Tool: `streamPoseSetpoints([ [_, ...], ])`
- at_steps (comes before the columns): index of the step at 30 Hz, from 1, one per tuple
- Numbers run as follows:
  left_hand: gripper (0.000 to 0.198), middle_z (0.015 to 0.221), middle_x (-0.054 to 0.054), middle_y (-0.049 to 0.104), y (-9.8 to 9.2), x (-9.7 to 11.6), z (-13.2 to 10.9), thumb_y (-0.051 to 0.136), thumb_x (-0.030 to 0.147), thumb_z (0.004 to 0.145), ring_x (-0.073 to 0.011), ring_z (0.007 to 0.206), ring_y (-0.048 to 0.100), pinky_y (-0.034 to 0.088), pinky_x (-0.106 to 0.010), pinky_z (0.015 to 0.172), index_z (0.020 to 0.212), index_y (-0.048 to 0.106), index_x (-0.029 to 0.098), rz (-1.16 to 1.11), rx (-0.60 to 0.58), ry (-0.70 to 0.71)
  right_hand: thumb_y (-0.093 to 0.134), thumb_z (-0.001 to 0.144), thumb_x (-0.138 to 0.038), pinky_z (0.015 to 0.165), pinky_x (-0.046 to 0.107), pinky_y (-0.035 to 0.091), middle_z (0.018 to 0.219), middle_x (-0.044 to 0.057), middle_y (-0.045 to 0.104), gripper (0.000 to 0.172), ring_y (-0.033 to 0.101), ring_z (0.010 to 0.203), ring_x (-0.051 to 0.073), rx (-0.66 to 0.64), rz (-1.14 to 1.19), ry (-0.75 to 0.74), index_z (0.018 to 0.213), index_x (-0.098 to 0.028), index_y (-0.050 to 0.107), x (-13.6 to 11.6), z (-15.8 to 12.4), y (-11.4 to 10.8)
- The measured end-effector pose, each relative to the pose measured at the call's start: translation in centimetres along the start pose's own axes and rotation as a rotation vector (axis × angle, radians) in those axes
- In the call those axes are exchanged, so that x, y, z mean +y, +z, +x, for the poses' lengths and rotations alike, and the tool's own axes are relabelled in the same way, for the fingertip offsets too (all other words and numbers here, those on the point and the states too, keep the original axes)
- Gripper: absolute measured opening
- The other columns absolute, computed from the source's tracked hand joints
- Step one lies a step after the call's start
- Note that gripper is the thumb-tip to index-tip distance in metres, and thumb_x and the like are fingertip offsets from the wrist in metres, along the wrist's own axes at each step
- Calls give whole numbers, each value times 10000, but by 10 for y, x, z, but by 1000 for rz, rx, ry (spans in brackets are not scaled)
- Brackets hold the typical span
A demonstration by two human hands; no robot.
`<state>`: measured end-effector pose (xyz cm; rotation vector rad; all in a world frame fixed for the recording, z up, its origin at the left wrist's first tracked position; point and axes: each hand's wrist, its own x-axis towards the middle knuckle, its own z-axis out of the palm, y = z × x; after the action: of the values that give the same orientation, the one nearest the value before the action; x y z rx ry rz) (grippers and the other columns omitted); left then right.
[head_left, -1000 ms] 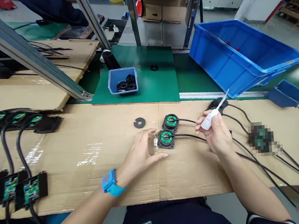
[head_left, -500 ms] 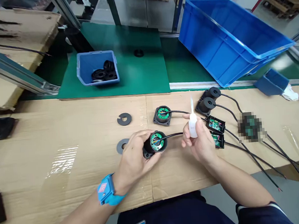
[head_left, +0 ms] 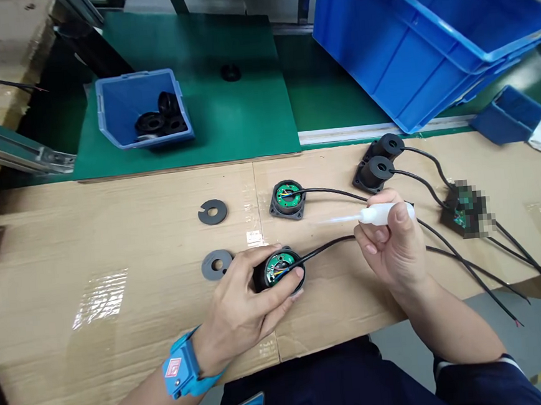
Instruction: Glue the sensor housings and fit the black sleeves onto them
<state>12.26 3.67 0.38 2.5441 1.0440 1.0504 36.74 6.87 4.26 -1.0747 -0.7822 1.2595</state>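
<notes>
Our left hand has its grip closed around a black housing tilted up off the tabletop. Our right hand pinches a white bottle, nozzle pointing left above the housing's cable.

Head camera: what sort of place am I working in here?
Most likely an electronics assembly line bench. A cardboard-covered table carries wired round modules with green circuit boards, a small blue bin holds black parts, and big blue crates sit behind.
</notes>
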Motion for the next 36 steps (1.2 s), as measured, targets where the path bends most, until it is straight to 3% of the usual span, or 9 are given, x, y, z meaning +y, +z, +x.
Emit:
streamPoseSetpoints([
  [4, 298, 1345, -150, 575, -1, 3, 0, 765, 150, 851, -284, 1155, 662, 635, -402, 836, 1053, 560, 225, 33, 11, 49, 763, 782, -724, 360, 183, 253, 501, -111, 259, 503, 164, 414, 69, 32, 17, 30, 840, -252, 600, 0, 3, 0],
  [9, 301, 1375, -150, 580, -3, 6, -1, 787, 172, 831, -283, 1163, 672, 631, -387, 848, 805, 488, 199, 45, -11, 45, 827, 739, -682, 359, 180, 238, 478, -111, 293, 487, 146, 416, 62, 54, 83, 61, 823, -245, 628, -2, 5, 1],
  [16, 220, 1269, -145, 664, -3, 8, 0, 796, 179, 825, -245, 1032, 721, 619, -334, 777, 922, 600, 207, 55, 4, 22, 824, 743, -681, 353, 187, 230, 489, -113, 295, 496, 167, 408, 57, -16, 54, 79, 816, -240, 608, 1, 3, -1],
  [23, 288, 1266, -204, 661, -5, 8, -1, 746, 153, 852, -278, 1007, 690, 587, -408, 779, 1061, 557, 212, 64, -29, 38, 728, 820, -716, 406, 226, 236, 469, -88, 272, 501, 258, 412, 81, 28, -63, -13, 725, -244, 588, 0, -1, 2],
  [29, 452, 1257, -214, 697, -5, 14, -3, 764, 124, 828, -254, 988, 676, 556, -413, 783, 1167, 476, 201, -80, 1, -12, 741, 837, -678, 466, 289, 322, 620, -14, 538, 435, 441, 489, 125, 5, -236, -251, 752, -259, 656, 4, -9, 2],
  [32, 451, 1259, -201, 702, -7, 15, -3, 761, 137, 838, -244, 975, 680, 556, -407, 789, 1178, 473, 207, -94, -12, -30, 716, 852, -676, 465, 311, 328, 654, 2, 561, 421, 457, 496, 141, -11, -337, -326, 760, -270, 661, 8, -13, -1],
  [36, 414, 1244, -197, 695, -8, 14, -2, 748, 133, 843, -262, 975, 691, 558, -418, 793, 1155, 488, 216, -20, -28, 16, 706, 908, -574, 447, 304, 321, 662, 4, 583, 312, 452, 482, 136, -95, -293, -372, 828, -272, 695, 11, -20, -4],
])
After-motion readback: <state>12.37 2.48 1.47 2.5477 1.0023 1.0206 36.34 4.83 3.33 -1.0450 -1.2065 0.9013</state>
